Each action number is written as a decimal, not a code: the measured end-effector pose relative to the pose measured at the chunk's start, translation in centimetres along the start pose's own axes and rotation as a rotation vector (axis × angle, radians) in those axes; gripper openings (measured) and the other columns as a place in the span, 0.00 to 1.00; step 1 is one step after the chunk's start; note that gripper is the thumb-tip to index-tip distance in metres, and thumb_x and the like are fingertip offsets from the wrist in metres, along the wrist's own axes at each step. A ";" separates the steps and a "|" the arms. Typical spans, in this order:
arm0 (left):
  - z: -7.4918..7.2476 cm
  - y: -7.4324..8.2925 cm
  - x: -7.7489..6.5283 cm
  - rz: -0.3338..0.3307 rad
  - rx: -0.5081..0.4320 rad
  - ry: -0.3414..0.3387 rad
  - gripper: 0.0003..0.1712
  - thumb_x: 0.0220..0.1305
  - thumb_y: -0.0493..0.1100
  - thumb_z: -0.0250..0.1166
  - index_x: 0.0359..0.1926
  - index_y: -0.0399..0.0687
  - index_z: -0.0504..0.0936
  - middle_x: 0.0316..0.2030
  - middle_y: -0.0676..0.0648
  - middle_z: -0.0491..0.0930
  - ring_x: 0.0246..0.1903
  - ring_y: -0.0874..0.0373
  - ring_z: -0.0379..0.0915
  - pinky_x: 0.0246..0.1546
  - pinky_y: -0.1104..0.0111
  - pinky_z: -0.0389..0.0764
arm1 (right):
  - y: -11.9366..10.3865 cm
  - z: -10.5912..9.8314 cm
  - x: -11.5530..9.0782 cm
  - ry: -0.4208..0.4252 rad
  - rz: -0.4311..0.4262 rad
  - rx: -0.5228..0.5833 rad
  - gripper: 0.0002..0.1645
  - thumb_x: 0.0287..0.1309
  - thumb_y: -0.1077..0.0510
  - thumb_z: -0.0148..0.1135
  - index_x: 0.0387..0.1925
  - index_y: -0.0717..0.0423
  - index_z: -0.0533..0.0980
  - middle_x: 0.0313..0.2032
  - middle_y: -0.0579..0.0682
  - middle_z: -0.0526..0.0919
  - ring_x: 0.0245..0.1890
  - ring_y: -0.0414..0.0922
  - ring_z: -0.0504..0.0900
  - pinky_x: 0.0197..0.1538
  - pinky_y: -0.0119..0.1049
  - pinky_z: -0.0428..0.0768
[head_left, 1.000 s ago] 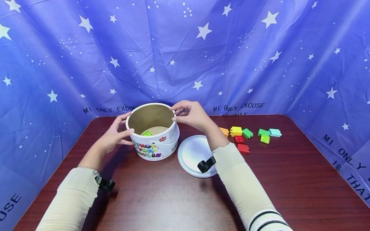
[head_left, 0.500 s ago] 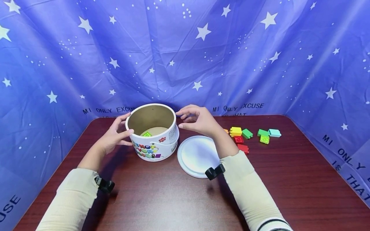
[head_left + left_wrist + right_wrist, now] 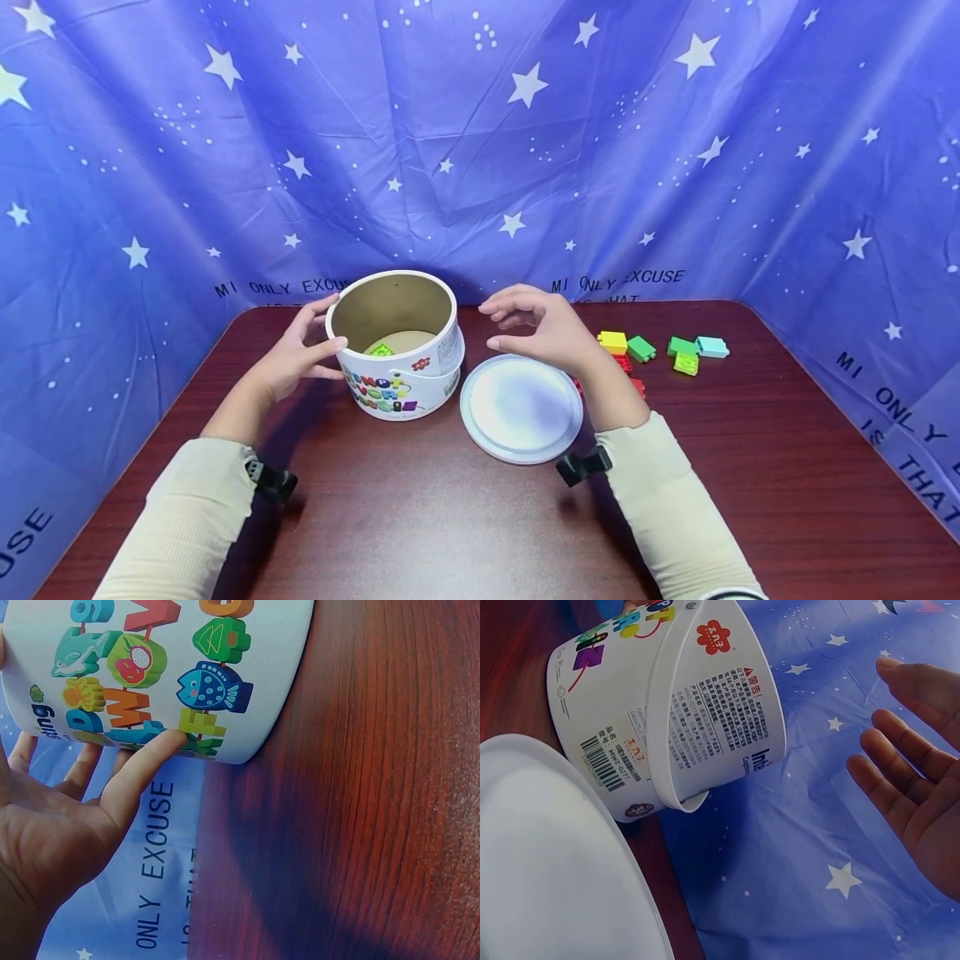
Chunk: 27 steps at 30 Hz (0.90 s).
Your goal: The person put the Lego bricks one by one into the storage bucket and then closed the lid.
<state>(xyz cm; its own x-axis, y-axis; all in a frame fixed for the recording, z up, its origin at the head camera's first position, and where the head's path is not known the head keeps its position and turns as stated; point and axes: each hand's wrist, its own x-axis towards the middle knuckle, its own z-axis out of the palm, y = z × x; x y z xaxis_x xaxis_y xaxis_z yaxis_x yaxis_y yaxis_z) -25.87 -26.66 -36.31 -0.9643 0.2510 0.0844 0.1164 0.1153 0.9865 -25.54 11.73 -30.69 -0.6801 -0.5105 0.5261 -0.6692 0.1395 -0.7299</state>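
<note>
A white bucket (image 3: 420,392) with colourful printed letters and pictures stands upright on the table, its top uncovered. Inside lies a lime-green brick (image 3: 380,349). My left hand (image 3: 292,354) rests against the bucket's left side, fingers spread and mostly straight, thumb at the rim. In the left wrist view a fingertip touches the printed wall. My right hand (image 3: 543,325) hovers right of the bucket, behind the white round lid (image 3: 521,408), holding nothing. Its fingers (image 3: 900,754) are loosely bent and apart from the bucket in the right wrist view.
Several loose bricks lie at the back right: yellow (image 3: 612,342), green (image 3: 641,347), lime (image 3: 686,363) and light blue (image 3: 712,347). My right forearm partly hides red ones (image 3: 637,387). A starry blue cloth (image 3: 450,125) encloses the table (image 3: 420,508).
My right hand has left the bucket's rim and moved right and slightly toward me, uncovering the lid and covering some bricks. The left hand and the bucket have hardly moved.
</note>
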 end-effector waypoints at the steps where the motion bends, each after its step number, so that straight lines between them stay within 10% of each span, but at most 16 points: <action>1: 0.0 0.0 0.0 0.000 0.002 0.000 0.44 0.67 0.37 0.60 0.76 0.58 0.47 0.69 0.33 0.50 0.60 0.36 0.60 0.38 0.41 0.82 | 0.0 -0.1 -0.2 0.001 -0.001 -0.005 0.23 0.46 0.67 0.76 0.47 0.61 0.82 0.48 0.51 0.81 0.44 0.46 0.80 0.51 0.40 0.82; 27: 0.0 0.1 0.0 0.003 0.008 0.001 0.44 0.67 0.38 0.60 0.76 0.57 0.47 0.69 0.32 0.50 0.59 0.37 0.61 0.38 0.41 0.82 | 0.5 -3.8 -5.0 0.070 0.039 -0.070 0.25 0.45 0.70 0.75 0.48 0.60 0.81 0.47 0.52 0.82 0.43 0.45 0.81 0.49 0.39 0.82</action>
<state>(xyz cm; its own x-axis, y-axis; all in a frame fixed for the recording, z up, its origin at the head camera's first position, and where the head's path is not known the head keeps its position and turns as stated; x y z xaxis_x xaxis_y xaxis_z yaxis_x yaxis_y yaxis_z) -25.83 -26.65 -36.26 -0.9642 0.2504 0.0873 0.1211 0.1227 0.9850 -23.62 17.61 -32.05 -0.7236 -0.4437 0.5286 -0.6595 0.2185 -0.7193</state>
